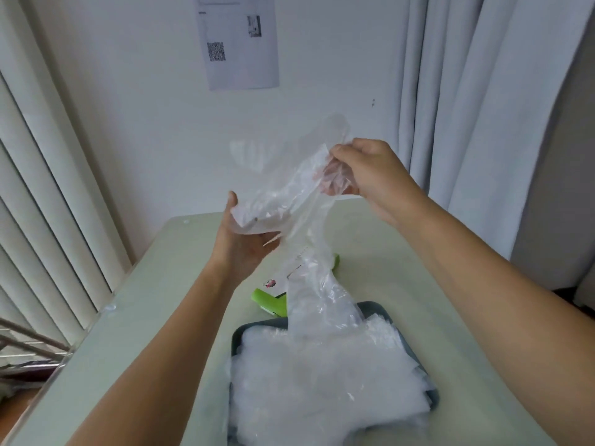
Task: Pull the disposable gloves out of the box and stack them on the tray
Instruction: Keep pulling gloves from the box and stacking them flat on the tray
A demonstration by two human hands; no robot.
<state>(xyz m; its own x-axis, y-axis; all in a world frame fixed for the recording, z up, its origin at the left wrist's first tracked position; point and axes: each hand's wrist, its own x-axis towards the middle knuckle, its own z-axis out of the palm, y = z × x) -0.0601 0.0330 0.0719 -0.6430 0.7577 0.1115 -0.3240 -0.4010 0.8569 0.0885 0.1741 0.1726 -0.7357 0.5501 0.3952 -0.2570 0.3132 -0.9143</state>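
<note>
Both bare arms are raised over the pale green tabletop [145, 300] at the centre of the frame. The right hand [363, 175], right of centre, is clenched on the upper end of a thin, clear, crinkled plastic disposable glove [289, 191], pinching it between thumb and curled fingers. The glove slants down to the left hand [244, 243], which lies palm up beneath its lower end, thumb upright at the film's edge. Its fingers are veiled by plastic, so I cannot tell whether they close on the glove or merely support it.

More clear film [315, 284] hangs from the right hand's grasp down to the lower middle of the frame. There it meets a loose white heap of gloves [322, 387] filling a dark grey rectangular tray [236, 339] on the tabletop. Just beyond the tray, partly behind the hanging film, lies a green-and-white cardboard box [272, 300].

At top centre a printed paper sheet [241, 43] hangs on the white wall. A grey curtain [483, 91] fills the upper right and pale vertical blinds [48, 188] the left.
</note>
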